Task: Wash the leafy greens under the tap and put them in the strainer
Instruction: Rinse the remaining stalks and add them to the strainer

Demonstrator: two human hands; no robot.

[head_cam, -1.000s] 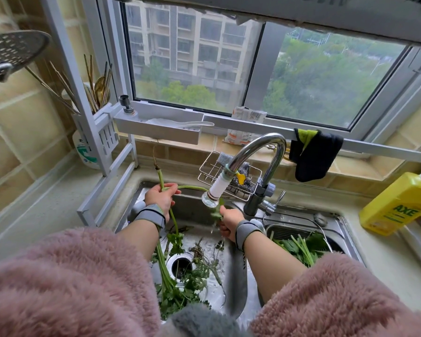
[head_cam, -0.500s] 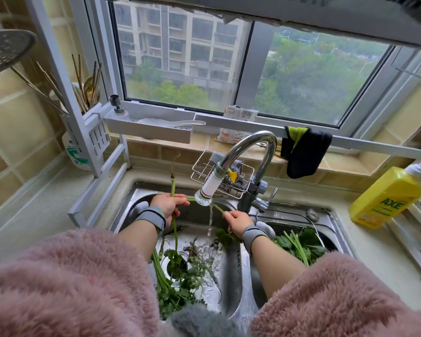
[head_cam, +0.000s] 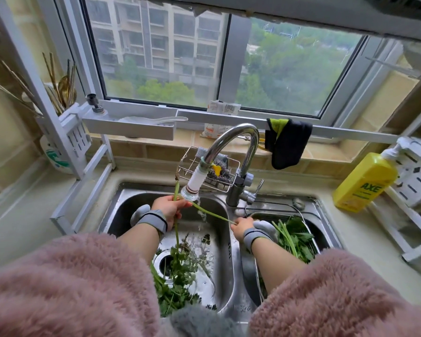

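My left hand (head_cam: pixel 170 208) grips a long green stalk (head_cam: pixel 176 237) under the tap's white nozzle (head_cam: pixel 194 184); its leaves hang down into the left sink basin (head_cam: pixel 122 207). A thinner stem (head_cam: pixel 212 214) runs from the left hand across to my right hand (head_cam: pixel 241 229), which pinches its end at the divider between the basins. Water trickles from the nozzle. More leafy greens (head_cam: pixel 180 276) lie around the left basin's drain. The wire strainer (head_cam: pixel 301 216) sits in the right basin and holds washed greens (head_cam: pixel 294 237).
A yellow dish-soap bottle (head_cam: pixel 365 182) stands on the counter at right beside a white rack (head_cam: pixel 416 181). A wire sponge caddy (head_cam: pixel 209 171) hangs behind the tap. A dark cloth (head_cam: pixel 288 142) hangs from the window rail. A utensil holder (head_cam: pixel 66 127) stands at left.
My right hand has moved right, from under the tap to the strainer's edge, drawing a thin stem with it. The left hand stays at the nozzle with its stalk.
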